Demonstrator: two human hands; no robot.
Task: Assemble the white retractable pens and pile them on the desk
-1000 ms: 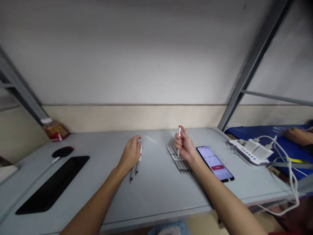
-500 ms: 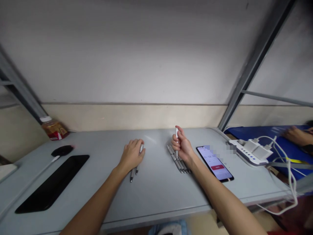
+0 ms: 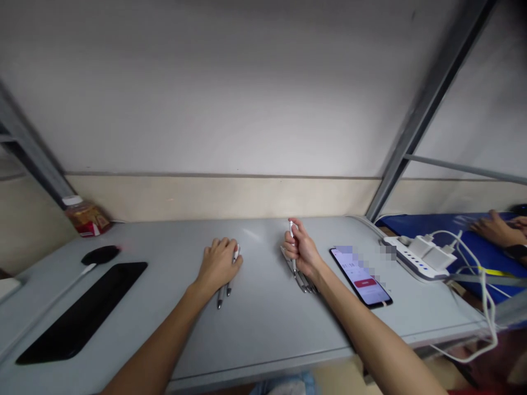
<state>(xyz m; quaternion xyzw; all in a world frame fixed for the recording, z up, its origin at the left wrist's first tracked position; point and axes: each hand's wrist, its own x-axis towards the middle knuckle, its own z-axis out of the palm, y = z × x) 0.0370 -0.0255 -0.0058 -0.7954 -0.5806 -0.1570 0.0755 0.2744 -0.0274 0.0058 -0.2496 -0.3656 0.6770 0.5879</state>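
My left hand (image 3: 219, 264) rests on the desk with its fingers curled over a couple of grey pens (image 3: 220, 300). Their dark tips stick out below the palm, and a pale pen end shows beside the thumb; the rest is covered. In my right hand (image 3: 303, 251) a silver-white pen (image 3: 293, 264) is gripped upright, tip downward, with the thumb at its top end. Several silver pens (image 3: 303, 284) lie side by side on the desk beneath that hand, partly hidden by it and the wrist.
Right of my arm lies a lit phone (image 3: 362, 280), then a white power strip (image 3: 415, 258) with plugs and looping cables. Another person's hand (image 3: 496, 227) is over a blue surface. On the left are a black slab (image 3: 86, 312), a black round object (image 3: 101, 254) and a bottle (image 3: 87, 216).
My right hand, with the pen, has come slightly down and left, and its thumb now sits closer over the pen's top. The left hand keeps its place over the pens.
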